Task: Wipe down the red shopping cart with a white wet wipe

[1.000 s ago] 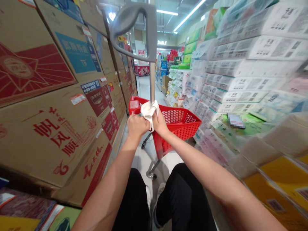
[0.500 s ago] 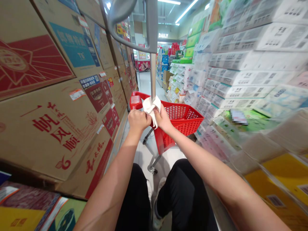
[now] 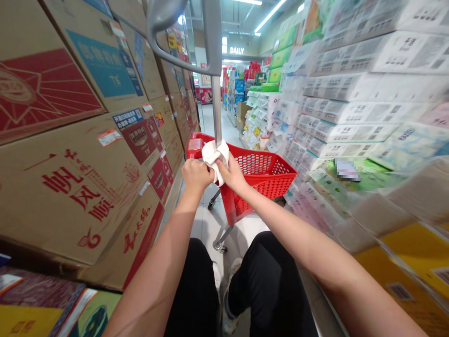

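Note:
A red wheeled shopping basket (image 3: 266,180) stands on the aisle floor in front of me. Its grey pull handle (image 3: 213,51) rises on a metal pole straight up the middle of the view. Both of my hands meet at the pole's base. My left hand (image 3: 194,174) is a closed fist beside the pole. My right hand (image 3: 233,174) pinches a crumpled white cloth (image 3: 214,155) that is wrapped against the pole. My legs in black trousers show below.
Stacked brown cardboard cartons (image 3: 87,154) with red print wall the left side. Packs of tissue paper (image 3: 351,117) are piled high on the right. The narrow tiled aisle (image 3: 210,124) runs ahead to more shelves.
The hands and cloth have slid slightly up the pole, and the view has shifted a little to the left; the grip looks the same.

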A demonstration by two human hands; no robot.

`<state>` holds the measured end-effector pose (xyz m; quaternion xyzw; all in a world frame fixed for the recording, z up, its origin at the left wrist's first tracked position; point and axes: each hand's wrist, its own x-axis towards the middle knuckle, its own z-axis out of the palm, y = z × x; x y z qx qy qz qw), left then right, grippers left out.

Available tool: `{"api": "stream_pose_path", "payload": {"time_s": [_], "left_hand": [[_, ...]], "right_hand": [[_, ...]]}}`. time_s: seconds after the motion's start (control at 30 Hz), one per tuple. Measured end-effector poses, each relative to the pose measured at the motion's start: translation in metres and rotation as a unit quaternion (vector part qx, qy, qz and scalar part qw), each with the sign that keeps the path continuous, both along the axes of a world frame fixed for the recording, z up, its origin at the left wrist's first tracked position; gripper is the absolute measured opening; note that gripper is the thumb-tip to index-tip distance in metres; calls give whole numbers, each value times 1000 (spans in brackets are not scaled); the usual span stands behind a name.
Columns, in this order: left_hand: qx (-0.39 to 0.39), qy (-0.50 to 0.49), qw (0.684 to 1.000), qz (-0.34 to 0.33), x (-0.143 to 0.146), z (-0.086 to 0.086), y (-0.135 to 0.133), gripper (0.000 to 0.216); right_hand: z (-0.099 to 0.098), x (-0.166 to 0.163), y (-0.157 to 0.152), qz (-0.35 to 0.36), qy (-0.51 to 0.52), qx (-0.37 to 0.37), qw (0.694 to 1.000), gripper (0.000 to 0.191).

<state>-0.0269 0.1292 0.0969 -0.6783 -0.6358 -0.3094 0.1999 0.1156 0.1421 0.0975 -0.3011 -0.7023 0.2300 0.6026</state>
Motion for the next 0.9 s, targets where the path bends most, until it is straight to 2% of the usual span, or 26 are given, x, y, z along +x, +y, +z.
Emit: {"api": "stream_pose_path", "payload": {"time_s": [0.07, 0.23, 0.3, 0.57, 0.9], "left_hand": [[-3, -8, 1000, -4, -2, 0, 0, 46], [-11, -1, 1000, -28, -4, -1, 1, 41], [-4, 4, 1000, -26, -4, -1, 2, 40], [13, -5, 1000, -14, -4, -2, 4, 43], [-14, -60, 998, -19, 3, -5, 2, 49]], "right_hand": [[3, -2, 0, 11, 5, 2, 1000, 42], [31, -11, 11, -11, 38, 19, 999, 43], [35, -13, 12, -19, 36, 27, 999, 46], [20, -9, 13, 7, -6, 32, 999, 56], [-3, 13, -4, 35, -35, -2, 999, 48]]}}
